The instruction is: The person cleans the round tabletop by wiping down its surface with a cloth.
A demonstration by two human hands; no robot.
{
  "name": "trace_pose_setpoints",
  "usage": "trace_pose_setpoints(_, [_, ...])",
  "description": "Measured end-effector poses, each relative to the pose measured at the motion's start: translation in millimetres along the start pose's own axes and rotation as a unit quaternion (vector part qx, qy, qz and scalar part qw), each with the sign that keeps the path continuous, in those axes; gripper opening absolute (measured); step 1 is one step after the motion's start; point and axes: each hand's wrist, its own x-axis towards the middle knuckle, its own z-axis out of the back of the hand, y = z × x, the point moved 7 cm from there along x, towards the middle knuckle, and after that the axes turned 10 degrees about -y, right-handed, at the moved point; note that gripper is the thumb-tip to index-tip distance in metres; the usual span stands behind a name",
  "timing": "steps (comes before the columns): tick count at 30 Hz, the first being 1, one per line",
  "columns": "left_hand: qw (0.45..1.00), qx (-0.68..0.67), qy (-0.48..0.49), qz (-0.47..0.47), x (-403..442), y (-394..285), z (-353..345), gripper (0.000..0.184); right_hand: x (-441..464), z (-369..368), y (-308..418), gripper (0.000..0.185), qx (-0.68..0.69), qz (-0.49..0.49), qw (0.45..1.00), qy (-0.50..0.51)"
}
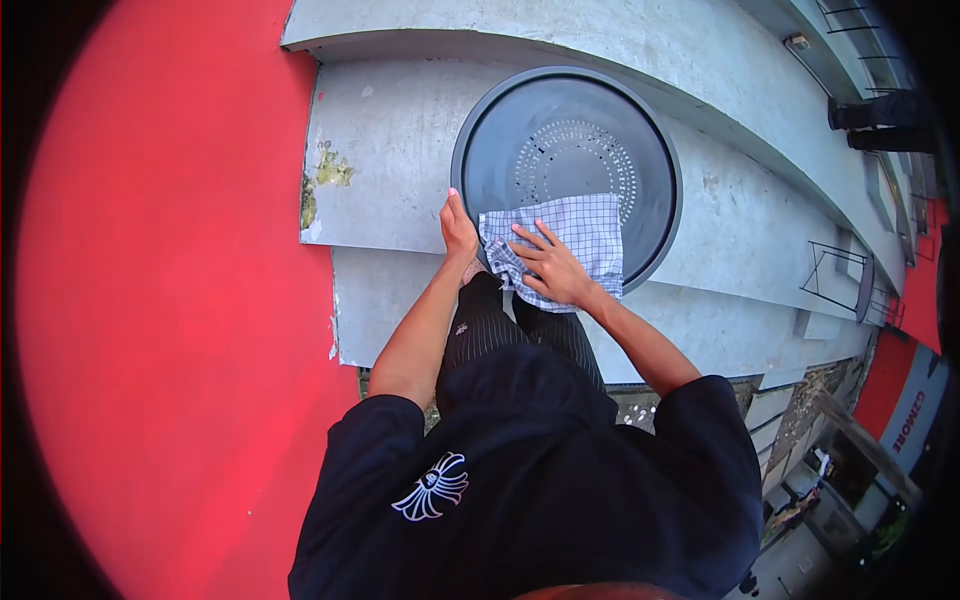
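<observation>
A large round dark grey tray [590, 95] with rings of small holes lies on a pale concrete step. Across its lower part is spread a blue and white checked cloth [590, 235], its left side bunched and its lower edge hanging over the rim. My right hand [550, 266] rests flat on the cloth with its fingers spread. At the tray's left rim, my left hand [459, 228] grips the edge, thumb upward; its fingers are partly hidden behind the rim.
Grey concrete steps [400, 120] run across the view, with a mossy patch near their left end. A red wall [180, 300] fills the left side. Metal racks [835, 268] stand at the right. A person's dark-clothed legs [885, 122] show at the upper right.
</observation>
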Motion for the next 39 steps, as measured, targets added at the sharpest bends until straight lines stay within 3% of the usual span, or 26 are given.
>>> trace_pose_setpoints(6, [0.999,0.032,0.003,0.015,1.2,2.6,1.9,0.063,51.4,9.7,-20.1,0.060,-0.079,0.032,0.996,0.011])
trace_pose_setpoints(8, [1.000,-0.023,0.005,-0.005,-1.4,4.9,2.0,0.063,71.0,22.9,-24.8,0.064,-0.090,-0.031,0.987,-0.133])
trace_pose_setpoints(10, [0.999,-0.039,0.001,-0.013,-0.4,7.6,-0.1,0.063,73.9,18.4,-26.6,0.067,-0.094,-0.055,0.984,-0.140])
trace_pose_setpoints(18, [0.999,-0.021,-0.012,-0.026,1.8,5.8,0.4,0.063,56.3,32.3,-24.5,0.063,0.076,-0.092,0.966,-0.229])
trace_pose_setpoints(20, [0.999,-0.034,-0.010,-0.029,1.9,4.5,-0.2,0.063,77.9,42.9,-34.4,0.061,0.131,-0.186,0.928,-0.294])
trace_pose_setpoints(21, [0.999,-0.034,-0.012,-0.029,3.1,3.1,1.9,0.063,91.4,34.4,-32.2,0.060,-0.036,-0.174,0.956,-0.231])
trace_pose_setpoints(24, [1.000,0.002,0.011,-0.014,1.8,3.9,1.3,0.063,97.6,16.7,-24.8,0.062,-0.131,-0.132,0.966,-0.178])
trace_pose_setpoints(28, [1.000,0.001,-0.002,0.009,4.7,6.2,2.0,0.061,42.5,2.2,1.3,0.063,-0.101,-0.092,0.988,-0.078])
trace_pose_setpoints(32, [1.000,0.001,0.011,0.023,8.3,13.5,2.1,0.062,39.3,8.9,-1.3,0.064,-0.102,-0.112,0.986,-0.072])
trace_pose_setpoints(35, [1.000,-0.019,0.010,0.011,3.8,2.2,1.4,0.064,91.6,24.0,-27.6,0.064,-0.117,-0.167,0.965,-0.165])
trace_pose_setpoints(39, [0.999,0.032,0.023,0.021,1.7,8.9,3.8,0.064,95.7,9.9,-9.0,0.062,-0.090,-0.159,0.970,-0.163])
